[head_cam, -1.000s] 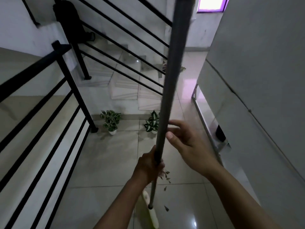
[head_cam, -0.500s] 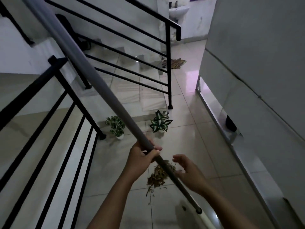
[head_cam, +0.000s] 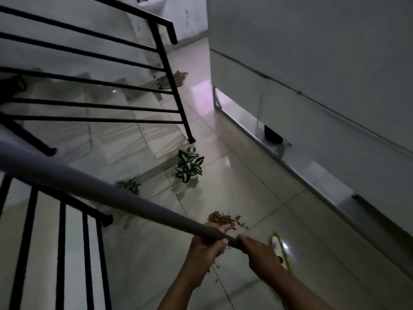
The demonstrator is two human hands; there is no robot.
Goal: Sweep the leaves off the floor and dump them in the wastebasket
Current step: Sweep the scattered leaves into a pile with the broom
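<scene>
A long grey broom handle [head_cam: 93,186] slants from the upper left down to my hands. My left hand [head_cam: 206,245] is wrapped around it. Just below, my right hand [head_cam: 260,251] grips the handle lower down. The broom's white and green head [head_cam: 279,251] shows behind my right hand, close to the floor. A small pile of dry brown leaves [head_cam: 221,218] lies on the tiled floor just beyond my left hand, with a few loose bits scattered near my wrists. No wastebasket shows.
Black stair railings [head_cam: 169,70] run along the left and top. Two small potted plants [head_cam: 188,164] [head_cam: 130,185] stand at the foot of the white steps. A grey wall with a metal floor track [head_cam: 301,173] lines the right. A doormat [head_cam: 172,79] lies farther down the hall.
The broom handle has swung from upright to slanting low across the left. My right hand, open a moment ago, now grips the handle below my left hand. The view has shifted left.
</scene>
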